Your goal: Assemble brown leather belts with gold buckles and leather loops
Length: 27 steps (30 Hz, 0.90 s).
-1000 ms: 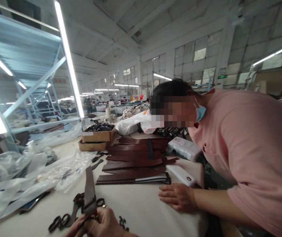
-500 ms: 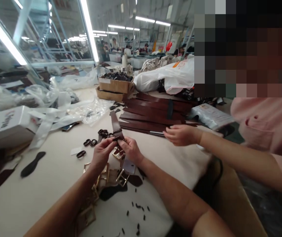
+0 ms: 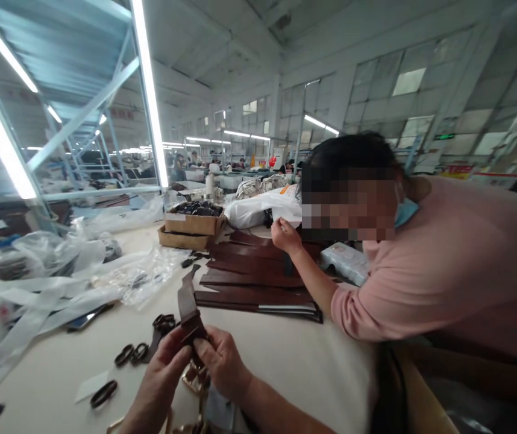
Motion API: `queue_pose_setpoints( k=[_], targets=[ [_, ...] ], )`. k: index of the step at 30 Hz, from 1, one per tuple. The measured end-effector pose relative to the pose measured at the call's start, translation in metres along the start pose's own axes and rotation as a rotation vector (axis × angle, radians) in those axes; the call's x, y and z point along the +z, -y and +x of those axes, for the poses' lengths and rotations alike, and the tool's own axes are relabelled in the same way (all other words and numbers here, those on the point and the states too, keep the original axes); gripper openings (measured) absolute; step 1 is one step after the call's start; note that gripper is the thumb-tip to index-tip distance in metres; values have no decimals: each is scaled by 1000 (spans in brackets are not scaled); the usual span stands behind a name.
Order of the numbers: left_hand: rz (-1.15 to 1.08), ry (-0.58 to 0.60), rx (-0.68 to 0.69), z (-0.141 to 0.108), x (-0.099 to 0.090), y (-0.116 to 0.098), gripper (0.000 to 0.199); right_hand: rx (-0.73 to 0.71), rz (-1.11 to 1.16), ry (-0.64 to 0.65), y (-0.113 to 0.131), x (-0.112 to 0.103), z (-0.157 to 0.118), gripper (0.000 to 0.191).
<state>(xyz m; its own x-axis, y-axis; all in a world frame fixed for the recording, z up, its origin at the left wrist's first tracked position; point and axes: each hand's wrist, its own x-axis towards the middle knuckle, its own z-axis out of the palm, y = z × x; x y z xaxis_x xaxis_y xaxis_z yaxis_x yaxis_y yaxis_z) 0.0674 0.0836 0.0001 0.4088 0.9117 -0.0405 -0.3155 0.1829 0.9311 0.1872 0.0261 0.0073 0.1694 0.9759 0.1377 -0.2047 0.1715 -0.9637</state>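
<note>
Just above the white table, a short dark brown leather strap (image 3: pixel 188 301) points away from me, with a band across it near my fingers. My left hand (image 3: pixel 161 369) pinches its near end from the left. From the right, my right hand (image 3: pixel 225 363) grips the same end, thumb on top. Below the hands lie gold-coloured buckles (image 3: pixel 191 381), partly hidden by them. Small dark leather loops (image 3: pixel 124 355) rest left of my left hand, and a single loop (image 3: pixel 103 393) sits nearer me beside a white slip of paper (image 3: pixel 90 386).
Long dark brown leather strips (image 3: pixel 249 295) lie stacked beyond my right hand. A co-worker in pink leans in from the right, one hand (image 3: pixel 286 235) raised above the strips. Cardboard boxes (image 3: pixel 186 241) stand behind; clear plastic (image 3: pixel 143 280) and a phone (image 3: pixel 87 318) are at left.
My view has tilted up, so the table and hands sit lower. Both hands still hold the strap. The co-worker has leaned in, that person's hand now farther back and raised over the strips.
</note>
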Motion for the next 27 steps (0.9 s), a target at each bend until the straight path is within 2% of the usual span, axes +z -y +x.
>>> queue_pose_setpoints(
  k=[4,8,16,20,23,27],
  targets=[
    [-124,97,-73,0,-3,4,75,-34,8,81,-4,-1,0,61],
    [-137,140,-116,0,-11,7,81,2,-2,136,-9,-1,0,62],
    [-146,249,-208,-6,-20,3,88,79,3,221,-1,0,-4,66],
    [-162,218,-181,-4,-16,6,89,145,-19,142,-4,0,1,63],
    [-164,145,-142,-3,-11,4,86,155,-49,63,-6,0,3,54],
    [-141,22,-85,-3,-9,-1,74,118,-79,32,-6,0,2,41]
  ],
)
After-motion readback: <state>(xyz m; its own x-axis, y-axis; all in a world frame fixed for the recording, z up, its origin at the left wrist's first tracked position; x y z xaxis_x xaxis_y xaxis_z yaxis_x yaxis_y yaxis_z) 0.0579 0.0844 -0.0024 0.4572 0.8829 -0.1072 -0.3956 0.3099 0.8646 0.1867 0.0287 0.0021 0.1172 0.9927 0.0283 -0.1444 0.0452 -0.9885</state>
